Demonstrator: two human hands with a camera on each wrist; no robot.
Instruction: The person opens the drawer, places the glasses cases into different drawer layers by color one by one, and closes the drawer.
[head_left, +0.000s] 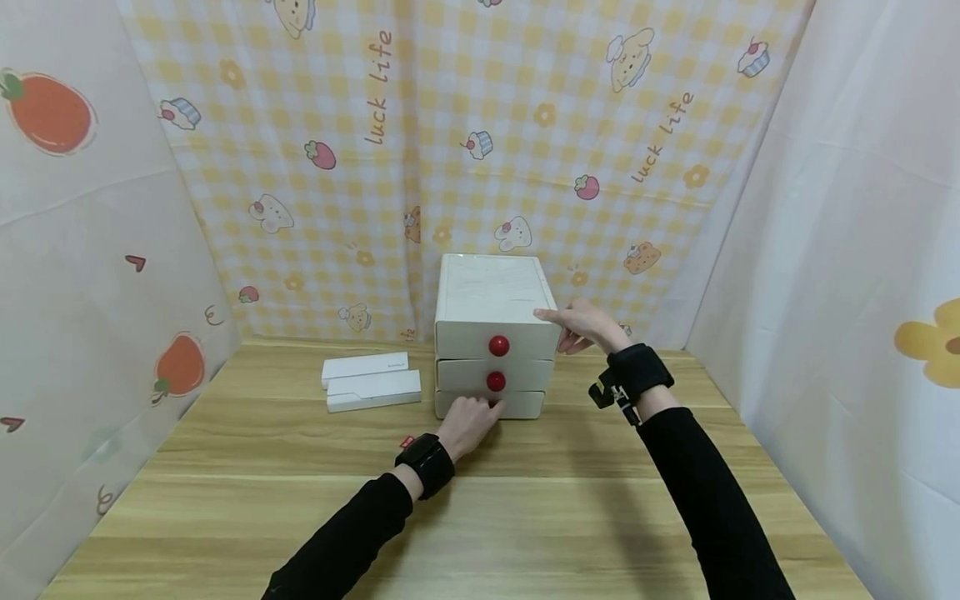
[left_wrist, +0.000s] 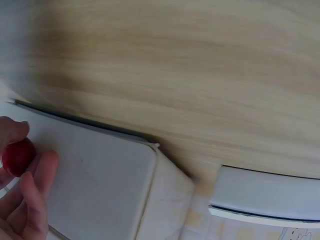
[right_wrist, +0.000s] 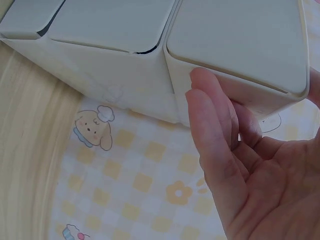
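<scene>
A small white three-drawer cabinet (head_left: 491,287) stands toward the back of the table. Its upper two drawers carry a red knob (head_left: 498,345) and another red knob (head_left: 496,381). My left hand (head_left: 468,425) is at the bottom drawer (head_left: 525,406), where thumb and fingers pinch its red knob (left_wrist: 18,157); the head view hides that knob behind the hand. At the cabinet's upper right edge, my right hand (head_left: 588,323) has a digit lying on top and its other fingers (right_wrist: 212,115) along the side wall, loosely bent. All drawer fronts look closed or nearly so.
Left of the cabinet lie two slim white boxes (head_left: 373,392), one partly behind the other. A yellow checked curtain (head_left: 450,192) hangs close behind the cabinet. White cloths flank the wooden table (head_left: 525,525) on both sides.
</scene>
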